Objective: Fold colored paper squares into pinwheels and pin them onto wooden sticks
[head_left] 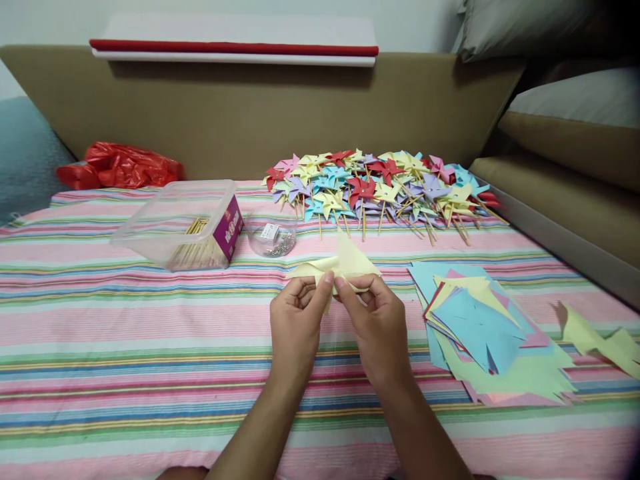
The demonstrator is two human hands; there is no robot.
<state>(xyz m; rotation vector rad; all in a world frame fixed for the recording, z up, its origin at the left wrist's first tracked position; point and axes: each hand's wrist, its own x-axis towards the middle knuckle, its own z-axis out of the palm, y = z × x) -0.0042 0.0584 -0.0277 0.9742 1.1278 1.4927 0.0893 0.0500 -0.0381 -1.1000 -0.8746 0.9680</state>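
I count two hands (pixel 297 317) (pixel 381 320), one held yellow pinwheel sheet (pixel 354 259), one rectangular plastic box (pixel 228 230), one round container (pixel 254 239), one red plastic bag (pixel 130 167). The overlapping stick pinwheels (pixel 361 189) number in dozens.

Bare forearms (pixel 267 421) taper to slim wrists (pixel 291 370); the left hand (pixel 299 313) and right hand (pixel 381 321) are bare too.

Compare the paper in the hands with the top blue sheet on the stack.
The held paper is pale yellow; the top sheet is blue. The held paper is bent between left hand and right hand; the top sheet lies mostly flat on the stack. Both are paper.
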